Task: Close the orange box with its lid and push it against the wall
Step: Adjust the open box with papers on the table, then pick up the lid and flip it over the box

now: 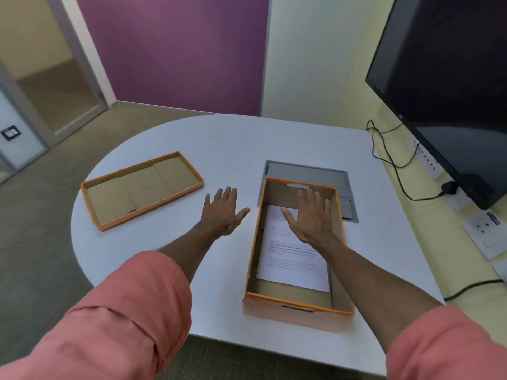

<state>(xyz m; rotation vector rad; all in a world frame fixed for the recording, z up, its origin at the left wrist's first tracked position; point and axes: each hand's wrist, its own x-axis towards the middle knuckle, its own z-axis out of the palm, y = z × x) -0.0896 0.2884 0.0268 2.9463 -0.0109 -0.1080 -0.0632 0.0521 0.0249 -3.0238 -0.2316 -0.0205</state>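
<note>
The orange box (285,311) stands uncovered on the white table, right of centre, with a printed sheet of paper (293,259) lying inside. Its lid (142,189) lies upside down on the table's left side, brown inside facing up. My left hand (223,212) hovers flat with spread fingers over the bare table between lid and box. My right hand (310,216) is spread flat above the far end of the box, over the paper. Neither hand holds anything.
A grey cable hatch (307,171) is set into the table just behind the box. A large dark monitor (444,86) hangs on the yellow wall at right, with cables (395,165) and sockets below it. Purple wall panel at the back, glass door at left.
</note>
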